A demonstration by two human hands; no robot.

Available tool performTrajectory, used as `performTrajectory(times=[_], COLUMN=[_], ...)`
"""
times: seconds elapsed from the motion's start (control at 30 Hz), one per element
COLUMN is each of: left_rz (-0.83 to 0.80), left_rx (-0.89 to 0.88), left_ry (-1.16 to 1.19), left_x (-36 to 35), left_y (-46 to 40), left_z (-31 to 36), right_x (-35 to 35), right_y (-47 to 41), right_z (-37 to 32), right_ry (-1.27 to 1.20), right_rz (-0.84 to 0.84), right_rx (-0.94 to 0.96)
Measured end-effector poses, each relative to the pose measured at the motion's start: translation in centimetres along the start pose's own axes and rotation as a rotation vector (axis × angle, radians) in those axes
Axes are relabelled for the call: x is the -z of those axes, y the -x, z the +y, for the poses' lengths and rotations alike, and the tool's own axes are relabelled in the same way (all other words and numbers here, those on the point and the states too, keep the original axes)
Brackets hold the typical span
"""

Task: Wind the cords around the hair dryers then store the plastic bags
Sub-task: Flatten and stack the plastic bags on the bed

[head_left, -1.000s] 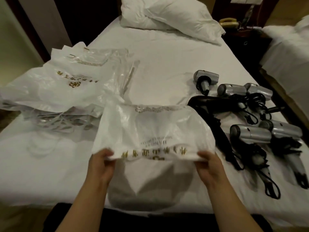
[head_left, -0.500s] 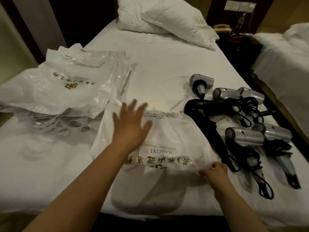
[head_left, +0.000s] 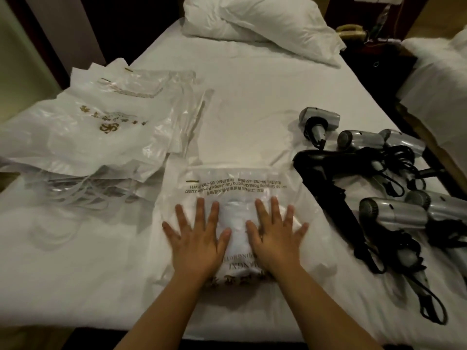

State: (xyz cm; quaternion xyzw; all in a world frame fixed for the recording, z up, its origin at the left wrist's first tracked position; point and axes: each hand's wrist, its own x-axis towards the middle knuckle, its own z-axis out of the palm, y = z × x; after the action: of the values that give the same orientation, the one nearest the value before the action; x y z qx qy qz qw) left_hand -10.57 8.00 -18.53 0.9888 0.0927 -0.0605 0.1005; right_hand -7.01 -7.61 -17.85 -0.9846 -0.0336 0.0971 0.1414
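Both hands (head_left: 237,238) now press flat, fingers spread, on the plastic bag (head_left: 227,183).

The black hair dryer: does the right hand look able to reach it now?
Probably yes. The right hand lies flat on the plastic bag, and the black hair dryer lies beside that bag on its right, with only bare sheet between.

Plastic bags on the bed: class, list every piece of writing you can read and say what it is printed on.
Bag under both hands: upside-down address line, partly legible, "Road, ... City, Jiangxi".
Same bag, between the wrists: only "...NGXI" shows.
Bag pile on the left: gold characters and emblem, too blurred to read.
Hair dryers: no readable text.
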Motion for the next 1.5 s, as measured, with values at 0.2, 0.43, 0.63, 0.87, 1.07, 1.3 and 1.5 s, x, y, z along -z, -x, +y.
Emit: performTrajectory(times=[0.2,0.43,0.63,0.87,1.07,1.3,1.5], left_rz=[-0.046,0.122,0.060,-0.295,-0.402,-0.391,-0.524], left_rx=[0.029,0.234,0.672,0.813,0.558,0.399,0.454], left_ry=[0.050,0.061,0.522,1.654,1.839,1.870,1.831], left_x=[-1.6,1.5,2.9,4.8,9.0,12.7,13.6], left_y=[-0.8,-0.4,1.5,2.2,2.3,-11.4,-26.0], left_z=[-0.3,0.0,0.3,0.1,0.6,3.6,6.7], right_x=[-1.2,2.1,2.6,3.6,6.4,13.8,15.8], right_y=[-0.5,-0.6,2.1,2.7,2.2,-9.2,-23.4], right_z=[0.4,3.2,3.6,2.4,0.9,1.1,2.3], right_ry=[-0.081,0.034,-0.226,-1.039,-1.459,-1.540,-1.447], right_rz=[-0.085,-0.048,-0.068,-0.190,-0.182,-0.094,-0.082], right_rx=[-0.059,-0.192,-0.485,-0.497,-0.188,-0.115,-0.180])
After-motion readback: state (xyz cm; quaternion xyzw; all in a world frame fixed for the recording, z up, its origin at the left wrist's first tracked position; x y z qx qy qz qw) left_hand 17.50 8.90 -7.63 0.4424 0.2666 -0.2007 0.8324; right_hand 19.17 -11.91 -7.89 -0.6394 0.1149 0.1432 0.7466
